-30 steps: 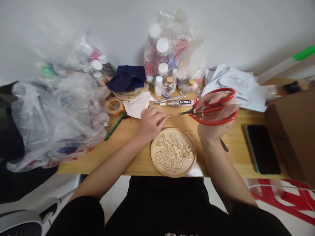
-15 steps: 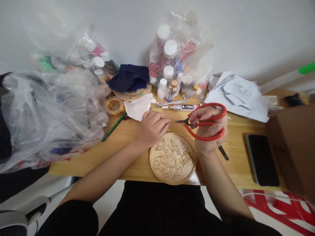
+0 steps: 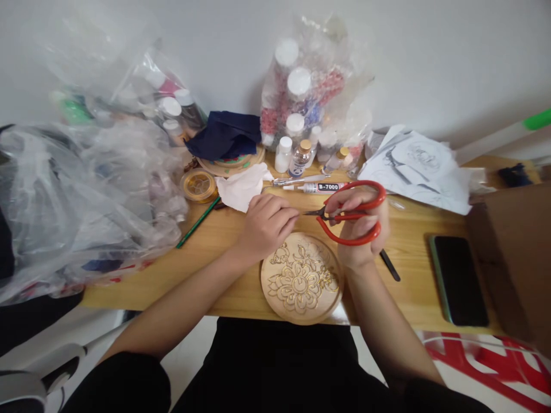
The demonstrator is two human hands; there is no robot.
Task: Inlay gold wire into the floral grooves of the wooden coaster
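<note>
My right hand (image 3: 361, 221) grips red-handled scissors (image 3: 373, 192), their short dark blades pointing left. The blade tips almost meet the fingertips of my left hand (image 3: 271, 225), which is closed in a pinch; whatever it holds is too small or hidden to make out. Below both hands lies a round wooden plaque (image 3: 301, 281) near the table's front edge. Gold lines form a large flower with leaves and smaller blooms on it. Behind the hands is a glue tube (image 3: 318, 187) marked B-7000, partly covered by the scissors' handle.
Left of the hands are a gold wire spool (image 3: 199, 185), a green pencil (image 3: 198, 222) and crumpled plastic bags (image 3: 94, 201). Bottles (image 3: 300, 158) stand at the back. On the right lie black tweezers (image 3: 390, 265), a phone (image 3: 458, 280), paper drawings (image 3: 417, 166) and a cardboard box (image 3: 512, 258).
My right hand has moved slightly left with the scissors, bringing the blade tips up to the left fingertips. My left hand stays in nearly the same place.
</note>
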